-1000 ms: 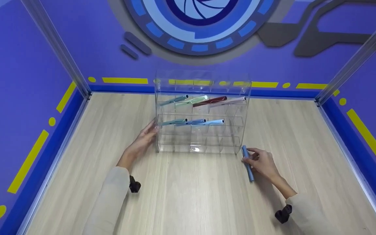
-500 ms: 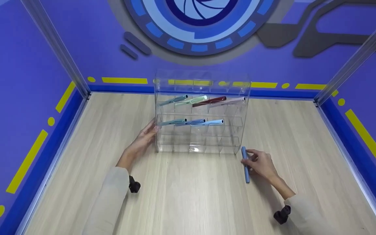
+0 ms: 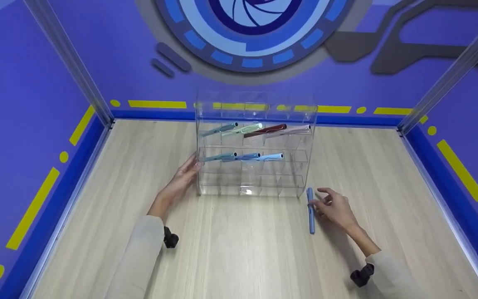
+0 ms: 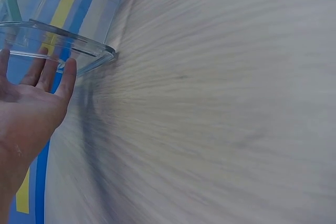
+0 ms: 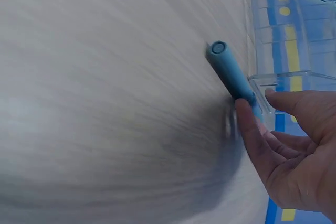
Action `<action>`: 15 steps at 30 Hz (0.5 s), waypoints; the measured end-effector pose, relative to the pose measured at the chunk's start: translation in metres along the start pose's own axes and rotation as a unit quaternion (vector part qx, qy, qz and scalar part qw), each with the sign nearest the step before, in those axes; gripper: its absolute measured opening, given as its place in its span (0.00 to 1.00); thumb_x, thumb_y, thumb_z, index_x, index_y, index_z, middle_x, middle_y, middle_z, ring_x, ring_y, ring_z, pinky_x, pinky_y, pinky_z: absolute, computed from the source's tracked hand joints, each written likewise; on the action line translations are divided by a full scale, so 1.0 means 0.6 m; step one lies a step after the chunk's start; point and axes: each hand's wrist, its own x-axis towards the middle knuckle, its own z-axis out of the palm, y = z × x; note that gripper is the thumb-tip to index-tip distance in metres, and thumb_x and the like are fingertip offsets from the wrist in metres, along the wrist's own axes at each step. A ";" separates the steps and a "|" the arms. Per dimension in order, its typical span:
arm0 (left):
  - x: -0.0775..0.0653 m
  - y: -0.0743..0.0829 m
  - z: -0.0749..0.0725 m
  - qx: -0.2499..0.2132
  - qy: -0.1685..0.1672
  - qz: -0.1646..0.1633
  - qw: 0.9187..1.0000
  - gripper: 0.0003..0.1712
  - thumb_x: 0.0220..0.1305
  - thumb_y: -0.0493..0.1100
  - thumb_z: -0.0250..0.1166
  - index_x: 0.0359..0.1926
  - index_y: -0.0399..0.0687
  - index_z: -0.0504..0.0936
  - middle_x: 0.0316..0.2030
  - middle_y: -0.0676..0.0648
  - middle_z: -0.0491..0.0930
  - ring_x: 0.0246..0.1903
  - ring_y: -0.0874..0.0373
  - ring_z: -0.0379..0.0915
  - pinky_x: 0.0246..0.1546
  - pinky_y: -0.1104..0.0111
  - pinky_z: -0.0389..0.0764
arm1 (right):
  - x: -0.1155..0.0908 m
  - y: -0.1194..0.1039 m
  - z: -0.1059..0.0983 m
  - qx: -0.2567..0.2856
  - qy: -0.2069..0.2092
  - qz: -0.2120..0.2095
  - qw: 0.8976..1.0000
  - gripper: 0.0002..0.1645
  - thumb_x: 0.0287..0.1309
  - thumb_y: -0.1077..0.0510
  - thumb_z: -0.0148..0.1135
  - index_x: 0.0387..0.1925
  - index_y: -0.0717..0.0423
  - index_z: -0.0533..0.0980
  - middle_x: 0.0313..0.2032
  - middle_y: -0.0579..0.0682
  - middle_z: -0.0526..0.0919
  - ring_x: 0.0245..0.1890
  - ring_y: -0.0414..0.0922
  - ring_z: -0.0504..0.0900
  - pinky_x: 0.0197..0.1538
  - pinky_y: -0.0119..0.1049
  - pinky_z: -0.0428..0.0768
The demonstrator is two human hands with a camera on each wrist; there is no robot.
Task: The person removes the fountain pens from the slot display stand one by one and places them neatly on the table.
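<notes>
A clear acrylic pen rack [image 3: 251,191] stands toward the back of the table, holding several capped pens. My left hand [image 3: 179,179] is at its left side, fingers fairly straight against or very near the panel; in the left wrist view the fingertips [image 4: 68,69] meet the rack's edge. Off the rack's front right corner a blue pen [image 3: 310,216] lies lengthwise on the table. My right hand [image 3: 336,209] is beside it: the thumb touches the pen [image 5: 231,72], while the index finger is lifted away. The other fingers are partly hidden in the right wrist view.
The rack's upper row bears teal, pale green, dark red [image 3: 266,131] and lilac pens. Below them sit a teal, a blue and a light blue pen [image 3: 271,157]. Purple-blue panels [image 3: 27,104] wall the wooden table [image 3: 239,257] at the back and sides.
The blue pen has swung from a slant to nearly straight front-to-back. My right index finger has come off it. The left hand and rack keep their places.
</notes>
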 end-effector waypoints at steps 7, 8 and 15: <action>0.000 0.005 -0.004 0.015 -0.002 0.004 1.000 0.42 0.78 0.59 0.54 0.83 0.63 0.45 0.83 0.49 0.40 0.83 0.48 0.34 0.83 0.50 0.40 | -0.005 -0.028 -0.032 0.049 -0.013 -0.057 0.997 0.19 0.69 0.63 0.63 0.56 0.72 0.78 0.35 0.66 0.86 0.27 0.47 0.88 0.27 0.35 0.88; 0.001 0.005 -0.004 0.015 -0.003 0.005 1.000 0.42 0.78 0.59 0.54 0.83 0.63 0.45 0.83 0.49 0.40 0.83 0.48 0.34 0.83 0.50 0.41 | -0.004 -0.032 -0.035 0.060 -0.018 -0.064 0.996 0.19 0.70 0.64 0.62 0.57 0.72 0.77 0.36 0.66 0.86 0.28 0.46 0.89 0.28 0.35 0.88; 0.003 -0.002 0.000 0.016 -0.007 0.002 1.000 0.41 0.79 0.57 0.53 0.83 0.62 0.44 0.83 0.48 0.40 0.83 0.47 0.35 0.82 0.48 0.42 | 0.001 -0.070 -0.040 0.135 -0.053 -0.065 0.987 0.21 0.71 0.64 0.61 0.60 0.74 0.74 0.39 0.67 0.85 0.32 0.45 0.89 0.32 0.36 0.89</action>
